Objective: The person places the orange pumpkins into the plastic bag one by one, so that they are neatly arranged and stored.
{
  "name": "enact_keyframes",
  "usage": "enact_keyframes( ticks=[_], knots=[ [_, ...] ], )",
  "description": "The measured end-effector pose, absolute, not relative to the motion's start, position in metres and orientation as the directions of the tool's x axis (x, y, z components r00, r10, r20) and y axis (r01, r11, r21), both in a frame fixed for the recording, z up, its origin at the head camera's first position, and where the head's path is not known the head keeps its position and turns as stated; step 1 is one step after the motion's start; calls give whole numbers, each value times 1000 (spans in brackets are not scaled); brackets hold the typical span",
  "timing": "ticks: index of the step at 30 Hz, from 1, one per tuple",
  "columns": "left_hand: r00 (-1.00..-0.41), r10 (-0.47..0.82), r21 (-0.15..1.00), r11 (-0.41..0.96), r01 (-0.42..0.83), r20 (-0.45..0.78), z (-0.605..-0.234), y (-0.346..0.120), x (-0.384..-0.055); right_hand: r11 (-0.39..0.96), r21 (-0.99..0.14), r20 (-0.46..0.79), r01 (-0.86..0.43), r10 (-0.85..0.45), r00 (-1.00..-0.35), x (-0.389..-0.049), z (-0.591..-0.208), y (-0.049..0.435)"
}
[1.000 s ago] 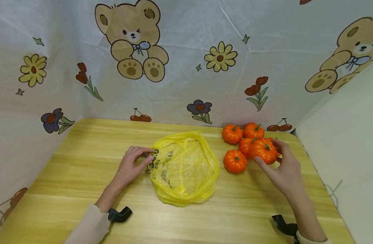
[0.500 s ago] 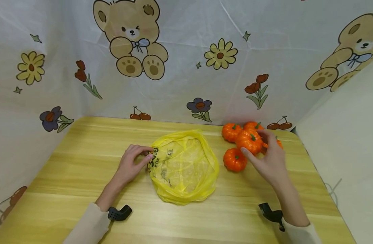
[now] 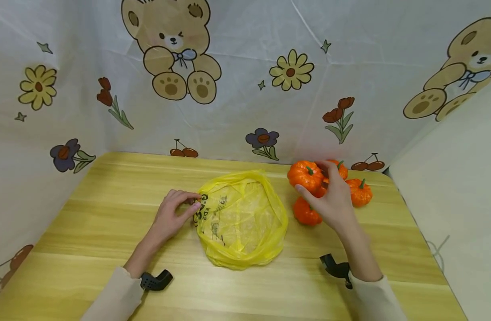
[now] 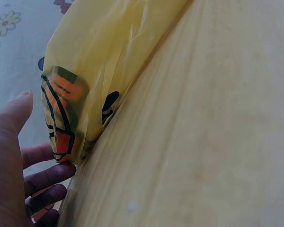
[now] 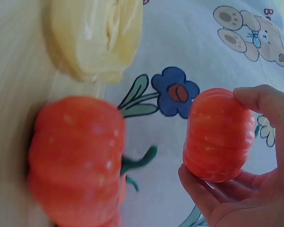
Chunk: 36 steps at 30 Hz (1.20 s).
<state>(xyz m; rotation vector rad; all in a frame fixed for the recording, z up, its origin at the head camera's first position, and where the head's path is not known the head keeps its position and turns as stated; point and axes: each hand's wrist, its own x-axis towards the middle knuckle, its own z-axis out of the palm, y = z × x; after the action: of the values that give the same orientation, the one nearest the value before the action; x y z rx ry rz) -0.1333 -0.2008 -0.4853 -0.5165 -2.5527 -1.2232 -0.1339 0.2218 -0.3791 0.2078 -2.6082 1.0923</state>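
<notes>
A yellow plastic bag [image 3: 242, 218] lies open on the wooden table [image 3: 109, 223]. My left hand [image 3: 174, 213] pinches the bag's left rim [image 4: 71, 118] near its printed lettering. My right hand [image 3: 329, 198] holds a small orange pumpkin [image 3: 304, 174] lifted above the table, right of the bag; in the right wrist view that pumpkin [image 5: 218, 135] sits between thumb and fingers. Other orange pumpkins rest on the table: one [image 3: 304, 213] below the hand, one [image 3: 360, 191] to its right, one [image 3: 337, 167] partly hidden behind it. Another pumpkin [image 5: 75, 156] fills the right wrist view's left.
A printed cloth with bears and flowers [image 3: 245, 80] walls the table at the back and left. A plain white panel [image 3: 454, 187] stands at the right. Bare tabletop stretches left of the bag and along the front edge.
My right hand has lifted one pumpkin off the pile and carried it left, toward the bag. The left hand and the bag have stayed put.
</notes>
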Motion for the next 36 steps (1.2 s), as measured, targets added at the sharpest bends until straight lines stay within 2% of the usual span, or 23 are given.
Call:
enact_keyframes(
  ticks=[9, 17, 25, 36],
  knots=[
    [-898, 205, 693, 577, 432, 389, -485, -201, -133, 671, -674, 357, -308, -69, -932, -148, -375, 190],
    [-895, 203, 693, 573, 438, 398, -484, -203, -134, 587, -713, 374, -382, -143, -916, -158, -366, 155],
    [-900, 206, 700, 571, 429, 384, -485, -202, -133, 559, -697, 431, -449, -174, -885, -163, -357, 131],
    [-901, 209, 697, 575, 427, 380, -485, -202, -134, 498, -710, 427, -498, -258, -867, -168, -356, 95]
  ],
)
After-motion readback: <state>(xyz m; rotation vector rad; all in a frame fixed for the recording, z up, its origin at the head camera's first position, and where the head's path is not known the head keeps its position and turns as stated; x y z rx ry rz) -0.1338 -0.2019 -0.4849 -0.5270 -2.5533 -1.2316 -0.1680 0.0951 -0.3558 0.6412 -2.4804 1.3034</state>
